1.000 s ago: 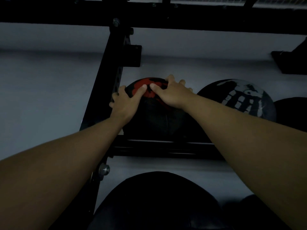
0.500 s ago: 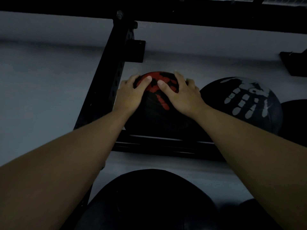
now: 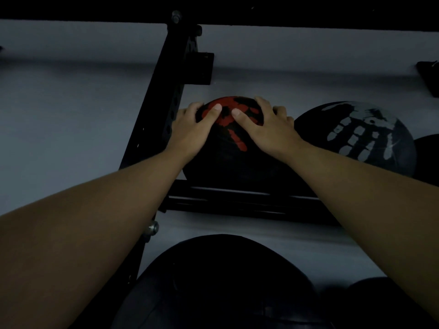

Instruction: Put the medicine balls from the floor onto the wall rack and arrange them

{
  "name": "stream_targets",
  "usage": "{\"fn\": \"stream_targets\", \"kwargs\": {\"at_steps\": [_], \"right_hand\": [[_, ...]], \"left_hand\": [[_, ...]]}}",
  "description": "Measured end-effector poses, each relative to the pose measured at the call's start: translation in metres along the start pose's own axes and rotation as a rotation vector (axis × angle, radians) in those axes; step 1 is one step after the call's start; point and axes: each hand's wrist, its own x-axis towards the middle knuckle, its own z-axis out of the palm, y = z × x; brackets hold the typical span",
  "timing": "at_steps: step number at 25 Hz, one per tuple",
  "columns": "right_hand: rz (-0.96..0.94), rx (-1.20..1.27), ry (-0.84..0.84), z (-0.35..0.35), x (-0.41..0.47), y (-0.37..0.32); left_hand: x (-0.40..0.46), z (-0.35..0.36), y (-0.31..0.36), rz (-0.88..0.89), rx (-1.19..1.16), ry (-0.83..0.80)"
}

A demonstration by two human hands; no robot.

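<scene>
A black medicine ball with a red handprint (image 3: 231, 150) sits on the black wall rack's rail (image 3: 237, 200), hard against the rack's upright post (image 3: 164, 110). My left hand (image 3: 190, 129) presses on its upper left side and my right hand (image 3: 263, 127) on its upper right, fingers spread over the top. Just to the right on the same rail rests a black ball with a grey-white handprint (image 3: 361, 136), touching or nearly touching the red one.
Another dark ball (image 3: 427, 157) shows at the right edge of the rail. A large black ball (image 3: 221, 281) fills the lower tier below, with one more dark ball (image 3: 375, 302) to its right. The pale wall lies behind; a black beam crosses overhead.
Both hands have slid back toward me over the ball's top, and more of the red handprint now shows, as if the ball rolled toward me. The view has shifted slightly.
</scene>
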Motion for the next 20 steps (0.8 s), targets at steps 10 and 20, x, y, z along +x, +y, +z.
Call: {"fn": "stream_targets", "kwargs": {"at_steps": [10, 20], "right_hand": [[-0.020, 0.076, -0.085, -0.033, -0.007, 0.002], [-0.056, -0.029, -0.145, -0.147, -0.063, 0.056]], "left_hand": [[-0.012, -0.004, 0.043, -0.044, 0.392, -0.108], [-0.075, 0.021, 0.146, -0.017, 0.734, -0.394]]}}
